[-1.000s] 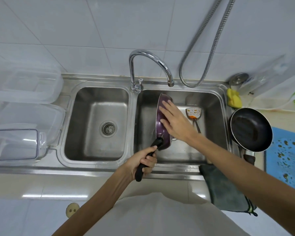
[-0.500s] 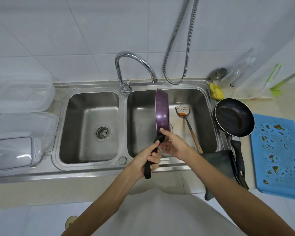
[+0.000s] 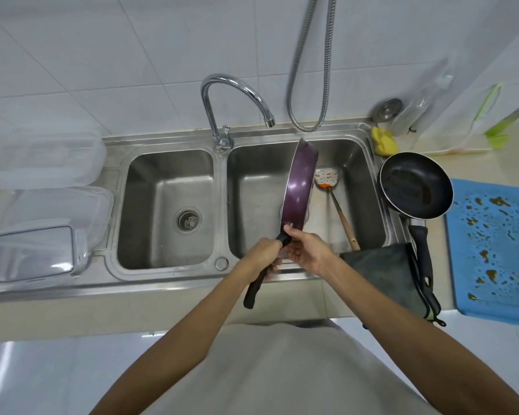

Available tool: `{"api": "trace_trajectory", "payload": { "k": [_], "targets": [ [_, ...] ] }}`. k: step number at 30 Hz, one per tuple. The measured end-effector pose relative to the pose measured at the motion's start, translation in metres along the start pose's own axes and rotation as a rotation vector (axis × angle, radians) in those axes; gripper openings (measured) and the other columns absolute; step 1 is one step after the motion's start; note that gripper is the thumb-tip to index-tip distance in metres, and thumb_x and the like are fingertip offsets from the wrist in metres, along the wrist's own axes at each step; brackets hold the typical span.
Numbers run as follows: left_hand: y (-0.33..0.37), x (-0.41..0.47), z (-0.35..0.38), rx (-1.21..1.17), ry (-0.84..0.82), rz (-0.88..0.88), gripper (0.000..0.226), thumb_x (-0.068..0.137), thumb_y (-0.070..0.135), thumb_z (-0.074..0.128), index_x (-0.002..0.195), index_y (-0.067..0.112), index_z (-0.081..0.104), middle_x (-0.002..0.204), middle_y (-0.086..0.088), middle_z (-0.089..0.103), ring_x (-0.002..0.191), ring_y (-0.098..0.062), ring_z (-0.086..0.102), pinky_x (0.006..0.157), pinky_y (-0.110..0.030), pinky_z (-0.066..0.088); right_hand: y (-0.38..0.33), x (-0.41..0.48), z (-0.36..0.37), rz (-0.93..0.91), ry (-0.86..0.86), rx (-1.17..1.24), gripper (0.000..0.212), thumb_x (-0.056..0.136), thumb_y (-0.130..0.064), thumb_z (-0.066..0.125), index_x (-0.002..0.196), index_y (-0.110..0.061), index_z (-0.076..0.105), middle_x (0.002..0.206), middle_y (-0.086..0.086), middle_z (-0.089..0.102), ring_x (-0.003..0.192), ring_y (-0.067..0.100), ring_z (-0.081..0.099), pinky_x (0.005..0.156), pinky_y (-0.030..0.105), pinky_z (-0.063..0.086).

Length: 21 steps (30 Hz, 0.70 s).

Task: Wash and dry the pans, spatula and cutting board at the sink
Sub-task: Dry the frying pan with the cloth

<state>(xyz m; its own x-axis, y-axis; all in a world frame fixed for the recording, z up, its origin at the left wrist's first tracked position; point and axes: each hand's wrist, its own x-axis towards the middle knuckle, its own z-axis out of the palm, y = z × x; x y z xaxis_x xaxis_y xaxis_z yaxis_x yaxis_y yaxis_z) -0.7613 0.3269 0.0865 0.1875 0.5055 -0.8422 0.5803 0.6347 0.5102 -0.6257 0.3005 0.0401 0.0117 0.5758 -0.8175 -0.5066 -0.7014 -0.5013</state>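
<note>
**Sink station, head view.**

1. Purple pan (image 3: 300,187): stood on edge over the right basin (image 3: 252,175) of the sink (image 3: 168,139), underside facing left, rim towards the far wall. Its black handle (image 3: 253,290) ran down to the near left, past the sink's front edge.
2. Left hand (image 3: 262,256): fingers wrapped round the handle just below the pan body, grasping it.
3. Right hand (image 3: 304,250): just beside the left hand, palm turned up, one fingertip on the pan's near rim by the handle joint. Whether it gripped the pan or only touched it could not be told.
4. Spatula (image 3: 336,202): lay on the floor of the right basin, right of the purple pan. Blade at the far end, smeared orange; wooden shaft pointing to the near right.
5. Black pan (image 3: 415,185): upright on the sink's right edge, inside soiled, handle pointing near.
6. Cutting board (image 3: 495,250): blue, flat on the tabletop (image 3: 477,166) right of the black pan, spotted with brown drops.
7. Dark cloth (image 3: 387,274): draped over the sink's near right corner, beside the black pan's handle.
8. Yellow sponge (image 3: 384,142): at the sink's far right corner.
9. Faucet (image 3: 234,94): between the basins, spout turned over the right one; no water seen running.
10. Metal hose (image 3: 309,70): looped on the tiled wall.
11. Left basin (image 3: 150,235): drain strainer (image 3: 188,219) at its middle.
12. Clear plastic containers (image 3: 42,163): grouped left of the sink.
</note>
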Motion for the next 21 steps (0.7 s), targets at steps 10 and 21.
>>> {"api": "trace_trajectory", "payload": {
  "k": [10, 21],
  "targets": [
    [-0.044, 0.005, 0.032, 0.441, 0.254, 0.274, 0.073, 0.099, 0.066, 0.029, 0.084, 0.007, 0.069, 0.077, -0.011, 0.068, 0.066, -0.026, 0.065, 0.065, -0.042, 0.059, 0.017, -0.022, -0.043, -0.302, 0.018, -0.550, 0.035, 0.088, -0.050, 0.073, 0.091, -0.016, 0.079, 0.084, -0.001, 0.076, 0.084, 0.018, 0.071, 0.080, 0.029, 0.056],
    [-0.057, -0.007, 0.039, 0.475, 0.362, 0.301, 0.066, 0.101, 0.058, 0.036, 0.083, 0.003, 0.068, 0.063, -0.005, 0.060, 0.060, -0.027, 0.062, 0.058, -0.044, 0.057, 0.100, -0.038, -0.189, -0.784, 0.694, -1.555, 0.034, 0.091, -0.034, 0.070, 0.110, -0.008, 0.061, 0.097, 0.012, 0.059, 0.083, 0.030, 0.059, 0.068, 0.039, 0.050]
  ]
}}
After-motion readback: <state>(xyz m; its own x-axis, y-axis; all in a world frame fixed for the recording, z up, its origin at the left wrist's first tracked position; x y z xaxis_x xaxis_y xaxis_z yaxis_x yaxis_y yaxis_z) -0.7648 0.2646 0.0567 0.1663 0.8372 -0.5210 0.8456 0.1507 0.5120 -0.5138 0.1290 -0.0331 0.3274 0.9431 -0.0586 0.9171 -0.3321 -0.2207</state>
